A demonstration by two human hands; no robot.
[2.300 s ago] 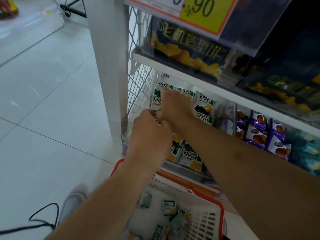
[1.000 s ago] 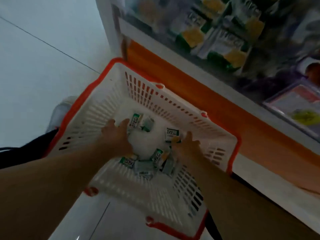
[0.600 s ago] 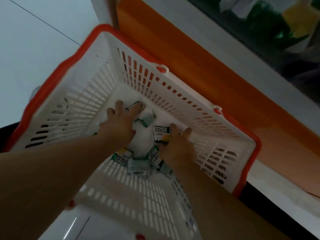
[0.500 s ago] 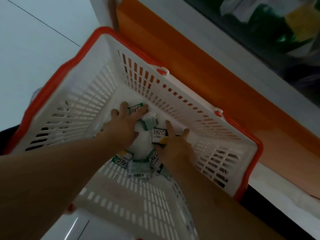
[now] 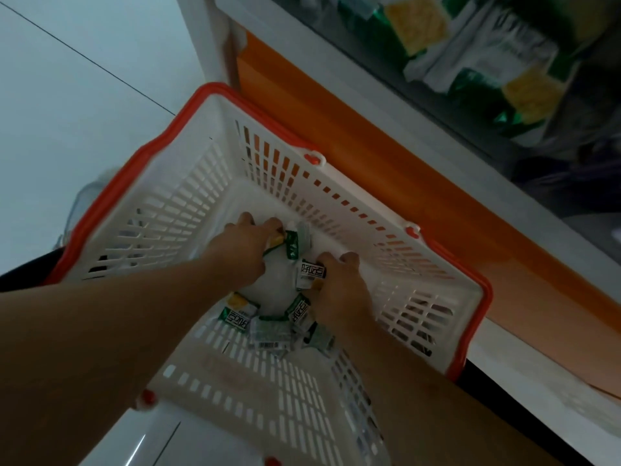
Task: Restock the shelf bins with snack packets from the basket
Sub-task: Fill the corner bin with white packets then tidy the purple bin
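Both bare forearms reach forward and down from the bottom edge of the view, converging toward the middle of the frame. The left arm enters from the lower left and runs up to the right; its hand lies back-up, knuckles raised, with the fingers curled downward and the thumb side turned to the right, the grip closed on a small packet. The right arm enters from the lower right and runs up to the left; its hand is also back-up, with the fingers bent and the fingertips pinching a second packet. The two hands lie near each other without touching.
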